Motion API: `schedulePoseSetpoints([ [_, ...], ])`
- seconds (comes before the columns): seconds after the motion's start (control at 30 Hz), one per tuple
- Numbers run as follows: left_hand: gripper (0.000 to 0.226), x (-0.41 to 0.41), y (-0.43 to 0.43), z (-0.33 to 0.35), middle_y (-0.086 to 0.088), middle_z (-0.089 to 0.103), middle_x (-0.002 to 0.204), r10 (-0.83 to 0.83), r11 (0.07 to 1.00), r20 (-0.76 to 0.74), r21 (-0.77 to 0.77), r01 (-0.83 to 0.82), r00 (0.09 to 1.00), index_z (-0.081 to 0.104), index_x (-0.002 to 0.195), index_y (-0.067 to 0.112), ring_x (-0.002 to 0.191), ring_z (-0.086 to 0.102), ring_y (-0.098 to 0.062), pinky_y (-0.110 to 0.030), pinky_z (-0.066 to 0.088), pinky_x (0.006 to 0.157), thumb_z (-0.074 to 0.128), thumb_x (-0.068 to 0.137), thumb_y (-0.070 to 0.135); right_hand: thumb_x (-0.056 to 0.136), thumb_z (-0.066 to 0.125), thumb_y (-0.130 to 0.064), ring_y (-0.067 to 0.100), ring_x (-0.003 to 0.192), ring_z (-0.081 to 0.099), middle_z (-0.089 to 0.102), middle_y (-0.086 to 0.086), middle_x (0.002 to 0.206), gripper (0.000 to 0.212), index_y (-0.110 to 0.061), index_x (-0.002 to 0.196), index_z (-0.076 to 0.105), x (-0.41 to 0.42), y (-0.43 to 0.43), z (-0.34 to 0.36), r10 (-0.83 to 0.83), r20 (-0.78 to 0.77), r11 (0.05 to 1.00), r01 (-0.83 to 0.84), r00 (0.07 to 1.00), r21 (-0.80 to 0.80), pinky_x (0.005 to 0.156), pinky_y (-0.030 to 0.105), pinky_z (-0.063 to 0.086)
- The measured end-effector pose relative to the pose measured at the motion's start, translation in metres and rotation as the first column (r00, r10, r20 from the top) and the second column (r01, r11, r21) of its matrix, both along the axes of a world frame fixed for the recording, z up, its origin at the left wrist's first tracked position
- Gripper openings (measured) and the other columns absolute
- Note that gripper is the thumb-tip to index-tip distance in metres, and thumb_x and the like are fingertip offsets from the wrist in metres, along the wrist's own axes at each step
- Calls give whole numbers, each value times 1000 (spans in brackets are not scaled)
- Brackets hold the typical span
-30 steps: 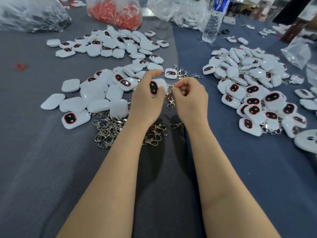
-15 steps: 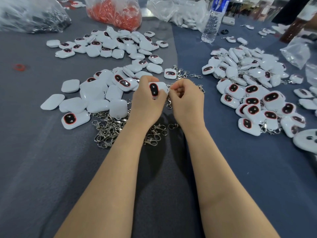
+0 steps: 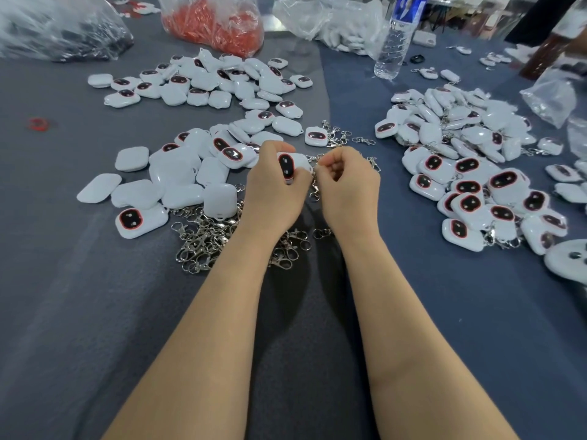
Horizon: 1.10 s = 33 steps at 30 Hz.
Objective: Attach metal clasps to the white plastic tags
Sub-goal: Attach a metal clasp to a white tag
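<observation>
My left hand grips a white plastic tag with a dark, red-rimmed face, held upright above the table's middle. Right beside it, my right hand pinches a small metal clasp at the tag's right edge; the clasp hangs down between the two hands. A heap of loose metal clasps lies under and left of my left wrist. Loose white tags spread to the left. On the right lies a pile of tags with clasps on them.
Another cluster of tags lies farther back. A bag of red pieces, a clear bag with dark contents, a bag of white parts and a water bottle line the far edge. More clasps lie behind my hands.
My left thumb has come down from its raised position onto the tag. Both hands have drawn slightly closer together, with the clasp still at the tag's edge.
</observation>
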<state>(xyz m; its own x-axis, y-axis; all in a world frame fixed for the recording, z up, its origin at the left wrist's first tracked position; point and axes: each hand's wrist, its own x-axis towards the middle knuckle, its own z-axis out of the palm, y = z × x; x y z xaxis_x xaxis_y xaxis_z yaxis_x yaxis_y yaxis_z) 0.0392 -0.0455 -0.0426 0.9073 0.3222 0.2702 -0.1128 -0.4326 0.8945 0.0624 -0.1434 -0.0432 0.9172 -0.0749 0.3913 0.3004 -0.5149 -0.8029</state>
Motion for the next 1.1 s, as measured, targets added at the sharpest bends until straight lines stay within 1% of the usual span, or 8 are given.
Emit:
schedulePoseSetpoints([
  [0.07,26,0,0,0,17,49,80,0,1000,5,1,0,1000,50,112,13,64,48,18,0,34,58,56,87,12,86,55,-5,-1,59,47,52,-12,67,9,-11,85,62,-1,1,0,5,-5,1000,-5,1000,-9,59,6,37],
  [0.27,27,1,1,-1,15,47,79,20,1000,-19,3,-20,1000,49,114,10,66,48,5,0,34,58,54,88,9,87,55,-4,4,63,48,51,-13,67,10,-12,85,61,-2,6,0,28,-10,999,-28,1000,-32,60,10,38],
  [0.4,26,2,0,-1,17,48,78,23,1000,-18,-3,-23,1000,50,112,14,62,48,14,1,34,58,55,86,11,87,55,-4,-1,61,47,50,-14,65,9,-9,87,63,-1,3,1,-15,8,1000,15,1000,-10,62,7,38],
  [0.53,27,2,0,0,16,48,79,19,1000,-6,-17,-19,1000,51,113,12,61,48,19,1,34,58,56,86,11,86,54,-4,1,61,46,50,-13,66,10,-9,86,63,-2,4,1,-13,4,1000,13,1000,-18,61,7,37],
  [0.8,29,2,-1,1,14,47,80,31,999,-4,-15,-31,1000,49,116,10,64,48,6,1,34,58,53,88,8,88,53,-5,10,70,48,53,-8,72,11,-10,89,63,-3,6,0,-7,-25,997,5,1000,-75,61,9,36],
  [0.93,29,1,0,0,15,46,80,32,999,-16,-2,-32,999,48,116,11,67,48,4,1,34,58,53,88,8,89,53,-5,12,77,50,58,-3,81,12,-9,92,63,-4,7,1,-6,-31,995,3,999,-101,62,16,32],
  [1.03,28,2,0,0,11,48,81,45,999,-20,3,-45,999,48,115,9,67,48,1,1,32,57,53,88,7,88,52,-4,17,81,54,63,3,87,12,-10,89,62,-5,9,1,-1,-32,994,-2,999,-109,69,25,40],
  [1.1,28,1,0,2,7,50,85,70,997,9,-28,-70,998,48,116,8,68,49,-4,-4,34,59,52,88,6,87,52,-5,18,79,55,63,4,84,11,-11,86,61,-7,11,-1,20,-44,991,-25,999,-128,69,28,42],
])
